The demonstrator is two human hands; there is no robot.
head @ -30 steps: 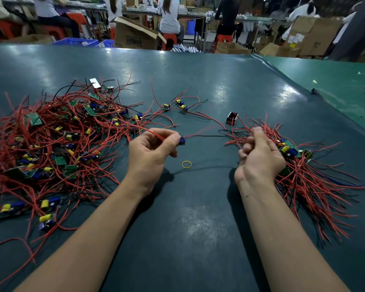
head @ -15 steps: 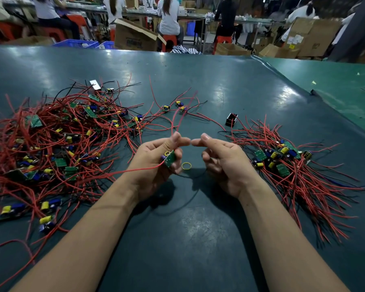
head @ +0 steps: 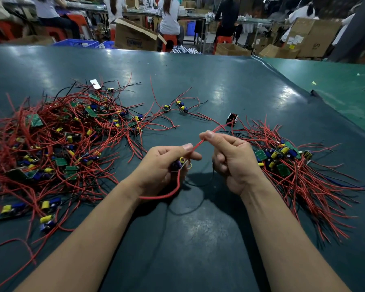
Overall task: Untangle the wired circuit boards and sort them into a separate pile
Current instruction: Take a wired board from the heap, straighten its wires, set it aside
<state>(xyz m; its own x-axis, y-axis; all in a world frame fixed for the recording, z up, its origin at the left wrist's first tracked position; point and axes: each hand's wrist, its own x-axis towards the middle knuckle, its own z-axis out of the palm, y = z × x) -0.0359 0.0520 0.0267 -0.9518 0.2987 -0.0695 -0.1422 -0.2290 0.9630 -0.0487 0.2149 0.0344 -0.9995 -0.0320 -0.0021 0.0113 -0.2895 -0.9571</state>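
no text can be read with any certainty. the open cardboard box (head: 135, 39) behind the tabletop's far edge carries a dark printed mark on its front, too blurred to make out. the stacked cartons (head: 310, 36) at the far right bear white labels and a small yellow sticker, whose print is too small to read. the circuit boards show no legible markings.
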